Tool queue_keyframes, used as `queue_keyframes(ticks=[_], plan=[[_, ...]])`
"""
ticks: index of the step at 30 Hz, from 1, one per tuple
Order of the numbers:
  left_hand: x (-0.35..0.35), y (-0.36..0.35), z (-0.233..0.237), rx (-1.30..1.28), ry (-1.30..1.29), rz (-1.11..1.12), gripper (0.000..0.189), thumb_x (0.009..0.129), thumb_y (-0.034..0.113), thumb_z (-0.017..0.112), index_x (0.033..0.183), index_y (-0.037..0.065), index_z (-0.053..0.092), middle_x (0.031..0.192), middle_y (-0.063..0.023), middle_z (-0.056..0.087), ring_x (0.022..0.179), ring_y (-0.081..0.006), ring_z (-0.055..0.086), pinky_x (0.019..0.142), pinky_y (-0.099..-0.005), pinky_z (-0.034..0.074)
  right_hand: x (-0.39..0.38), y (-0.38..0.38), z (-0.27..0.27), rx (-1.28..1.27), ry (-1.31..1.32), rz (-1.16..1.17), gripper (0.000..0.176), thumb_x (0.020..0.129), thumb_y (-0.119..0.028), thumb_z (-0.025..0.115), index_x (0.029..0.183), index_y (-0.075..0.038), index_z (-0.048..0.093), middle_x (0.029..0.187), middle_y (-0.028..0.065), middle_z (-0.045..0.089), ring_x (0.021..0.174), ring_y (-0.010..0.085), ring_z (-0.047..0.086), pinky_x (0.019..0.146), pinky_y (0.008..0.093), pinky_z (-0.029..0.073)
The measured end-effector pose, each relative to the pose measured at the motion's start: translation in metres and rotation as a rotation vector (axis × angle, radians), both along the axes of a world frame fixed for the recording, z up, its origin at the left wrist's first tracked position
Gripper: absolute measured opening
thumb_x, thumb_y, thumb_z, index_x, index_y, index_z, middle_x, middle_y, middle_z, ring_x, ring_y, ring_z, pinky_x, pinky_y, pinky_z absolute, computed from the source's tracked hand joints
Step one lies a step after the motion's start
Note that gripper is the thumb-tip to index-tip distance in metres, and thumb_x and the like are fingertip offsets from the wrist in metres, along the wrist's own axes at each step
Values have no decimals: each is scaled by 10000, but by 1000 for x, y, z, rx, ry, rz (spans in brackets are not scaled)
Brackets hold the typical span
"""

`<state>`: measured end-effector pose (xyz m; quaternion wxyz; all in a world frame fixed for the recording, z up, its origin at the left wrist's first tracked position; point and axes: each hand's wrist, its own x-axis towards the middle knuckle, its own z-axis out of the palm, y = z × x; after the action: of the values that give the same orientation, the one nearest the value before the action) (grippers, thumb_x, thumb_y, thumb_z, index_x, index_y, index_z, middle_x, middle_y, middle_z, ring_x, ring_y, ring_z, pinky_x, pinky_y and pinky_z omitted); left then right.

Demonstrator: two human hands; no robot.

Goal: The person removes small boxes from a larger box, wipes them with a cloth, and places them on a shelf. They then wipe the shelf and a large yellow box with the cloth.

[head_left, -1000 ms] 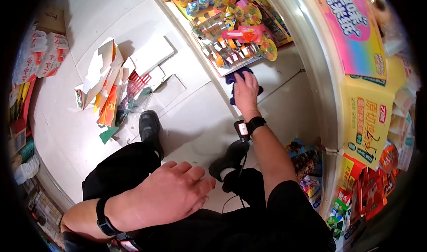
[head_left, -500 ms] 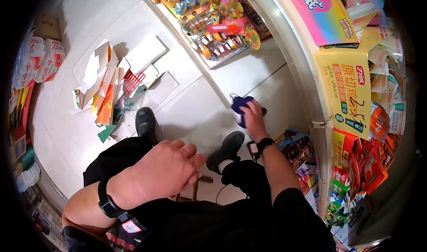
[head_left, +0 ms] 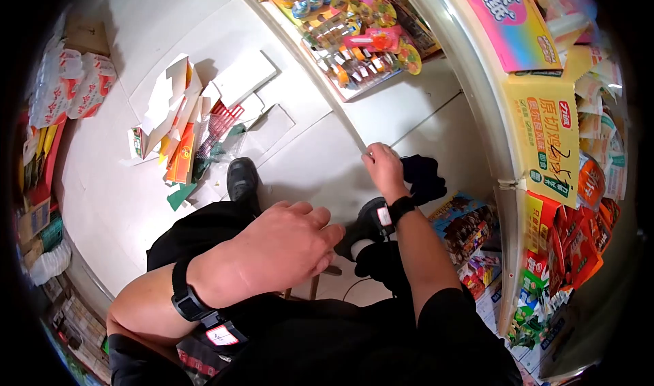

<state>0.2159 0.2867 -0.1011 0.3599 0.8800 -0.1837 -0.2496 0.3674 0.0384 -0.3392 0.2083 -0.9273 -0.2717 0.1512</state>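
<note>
gripping a crumpled dark cloth (head_left: 424, 179), right hand (head_left: 385, 171) touches flat white shelf (head_left: 409, 106).

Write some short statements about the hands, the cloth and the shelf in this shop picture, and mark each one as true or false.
1. The left hand rests on the knee of the black trousers. True.
2. Flattened cardboard boxes lie on the white floor. True.
3. The dark blue cloth lies on the floor. False: it lies on the white shelf board, beside the right hand.
4. Both wrists carry a black strap. True.
5. The colourful plastic toys stand right next to the right hand. False: they stand at the far end of the shelf board, apart from the hand.
</note>
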Motion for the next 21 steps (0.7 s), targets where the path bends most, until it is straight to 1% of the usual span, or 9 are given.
queue_keyframes(ticks=[2, 4, 7, 9, 11, 12, 18, 20, 21], plan=[[0, 1, 0, 8, -12, 3, 331, 871, 232, 635, 1149, 51, 628, 983, -108, 610, 914, -293, 611, 824, -396, 499, 4, -4, -7, -76, 66, 8, 202, 796, -183, 708, 933, -51, 641, 969, 119, 641, 890, 351, 614, 800, 458, 487], [0, 7, 0, -7, -27, 10, 330, 873, 232, 634, 1151, 54, 629, 983, -106, 611, 913, -292, 611, 819, -393, 499, 19, -30, -6, 106, -179, 5, 180, 797, -190, 706, 884, -47, 642, 937, 112, 637, 884, 346, 609, 781, 471, 481], [-1, 14, 3, -26, -36, 22, 334, 873, 233, 630, 1157, 57, 626, 979, -102, 610, 911, -288, 611, 809, -387, 500, 13, -98, 3, -115, -223, -131, 257, 805, -196, 704, 1003, -39, 654, 1104, 154, 621, 1027, 367, 582, 873, 484, 469], [-2, 17, 5, -42, -35, 24, 337, 872, 233, 627, 1161, 59, 623, 974, -100, 609, 910, -286, 611, 805, -383, 500, -6, -137, -14, -259, -241, -215, 413, 828, -145, 659, 1215, -25, 582, 1351, 214, 492, 1215, 424, 472, 1014, 516, 387], [-4, 18, 7, -41, -29, 22, 341, 867, 234, 623, 1162, 62, 621, 972, -97, 606, 908, -275, 613, 804, -378, 498, -17, -143, -29, -274, -262, -182, 460, 835, -126, 639, 1277, -39, 546, 1406, 221, 438, 1255, 436, 434, 1043, 520, 365], [0, 19, 6, -39, -40, 19, 341, 867, 234, 623, 1162, 62, 621, 972, -97, 606, 908, -275, 613, 804, -378, 498, -12, -141, -38, -282, -293, -152, 511, 843, -106, 620, 1339, -53, 511, 1460, 227, 384, 1296, 448, 397, 1072, 525, 344], [2, 20, 7, -91, 21, 27, 336, 858, 248, 629, 1146, 74, 623, 993, -88, 599, 907, -253, 613, 811, -371, 494, 57, -34, -36, -99, -332, 28, 480, 845, -34, 579, 1318, -109, 541, 1428, 123, 452, 1275, 421, 408, 1085, 493, 338], [3, 20, 4, -76, 37, 28, 337, 857, 247, 631, 1145, 72, 623, 995, -89, 601, 907, -252, 614, 811, -372, 493, 61, -6, -28, -169, -340, 20, 450, 826, -34, 598, 1267, -124, 592, 1384, 99, 493, 1237, 400, 437, 1065, 478, 357], [5, 24, 3, -56, 58, 30, 338, 855, 245, 633, 1143, 70, 623, 996, -90, 603, 907, -252, 614, 812, -374, 493, 68, 14, -22, -59, -283, 107, 429, 795, -30, 623, 1215, -115, 635, 1323, 96, 534, 1172, 379, 467, 1025, 472, 382]])
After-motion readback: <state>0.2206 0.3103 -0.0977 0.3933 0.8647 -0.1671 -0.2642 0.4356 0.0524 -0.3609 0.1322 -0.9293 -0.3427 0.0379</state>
